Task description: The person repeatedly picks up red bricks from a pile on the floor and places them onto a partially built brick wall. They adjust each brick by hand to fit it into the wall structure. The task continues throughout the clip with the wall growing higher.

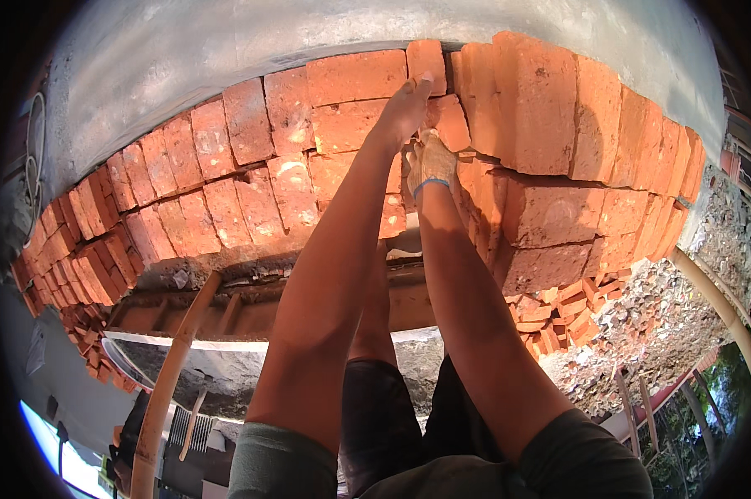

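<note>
My left hand [405, 112] reaches up to a short column of orange-red bricks near the top centre, its fingers curled against a brick [449, 123] below a small upper brick [424, 60]. My right hand [429, 156], with a blue band at the wrist, is just below and to the right, fingers bent on the lower part of that same brick. Stacked bricks surround both hands: flat rows on the left [247, 121] and larger upright blocks on the right [533, 104]. The undersides of my fingers are hidden.
A grey concrete surface [226, 41] lies beyond the bricks. Below are a ledge with a trough [251, 312], bamboo poles [172, 366] at left and right, loose brick pieces [563, 316] and rough rubble [667, 316]. My legs show beneath my arms, with a drop to ground behind.
</note>
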Action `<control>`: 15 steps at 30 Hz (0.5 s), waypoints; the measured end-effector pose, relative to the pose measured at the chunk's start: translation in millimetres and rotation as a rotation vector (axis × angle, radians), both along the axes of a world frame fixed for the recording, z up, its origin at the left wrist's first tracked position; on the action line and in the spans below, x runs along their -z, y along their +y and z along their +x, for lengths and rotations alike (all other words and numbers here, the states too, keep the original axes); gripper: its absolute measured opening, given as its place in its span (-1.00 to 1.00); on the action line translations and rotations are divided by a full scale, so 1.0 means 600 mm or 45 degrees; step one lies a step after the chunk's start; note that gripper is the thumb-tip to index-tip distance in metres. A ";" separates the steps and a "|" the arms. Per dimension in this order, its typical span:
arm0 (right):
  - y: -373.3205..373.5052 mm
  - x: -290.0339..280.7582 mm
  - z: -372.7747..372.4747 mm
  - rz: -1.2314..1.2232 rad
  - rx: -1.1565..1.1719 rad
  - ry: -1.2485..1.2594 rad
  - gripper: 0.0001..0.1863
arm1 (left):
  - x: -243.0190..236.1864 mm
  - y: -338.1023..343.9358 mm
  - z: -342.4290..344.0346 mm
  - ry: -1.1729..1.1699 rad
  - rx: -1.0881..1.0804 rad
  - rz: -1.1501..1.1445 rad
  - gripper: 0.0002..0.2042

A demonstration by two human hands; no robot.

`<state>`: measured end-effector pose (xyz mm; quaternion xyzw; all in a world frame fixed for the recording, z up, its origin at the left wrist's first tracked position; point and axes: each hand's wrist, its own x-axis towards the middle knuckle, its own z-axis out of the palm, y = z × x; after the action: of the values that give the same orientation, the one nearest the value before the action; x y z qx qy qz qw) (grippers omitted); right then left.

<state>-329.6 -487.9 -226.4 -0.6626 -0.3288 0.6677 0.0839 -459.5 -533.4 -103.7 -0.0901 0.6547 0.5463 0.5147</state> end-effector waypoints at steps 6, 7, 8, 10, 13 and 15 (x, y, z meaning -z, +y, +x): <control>-0.003 0.079 0.026 1.180 -1.937 -0.751 -0.57 | 0.012 0.055 0.019 -0.083 0.089 0.137 -0.17; -0.008 0.083 0.038 1.249 -2.200 -0.859 -0.54 | 0.024 0.051 0.024 -0.075 0.044 0.209 -0.15; -0.016 0.081 0.050 1.384 -2.241 -0.875 -0.50 | 0.035 0.043 0.029 -0.098 -0.017 0.264 -0.11; -0.040 0.064 0.075 1.523 -2.202 -0.872 -0.39 | 0.050 0.024 0.045 -0.078 -0.126 0.344 -0.06; -0.078 0.014 0.114 1.265 -1.821 -0.601 -0.24 | 0.059 -0.001 0.083 -0.080 -0.231 0.299 -0.04; -0.098 -0.021 0.139 0.822 -1.068 -0.206 -0.21 | 0.062 -0.005 0.104 -0.164 -0.246 0.265 -0.02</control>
<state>-246.3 -546.9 -213.8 -0.4642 -0.7596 0.4554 -0.0163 -397.3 -536.2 -141.0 -0.1338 0.5485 0.6512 0.5071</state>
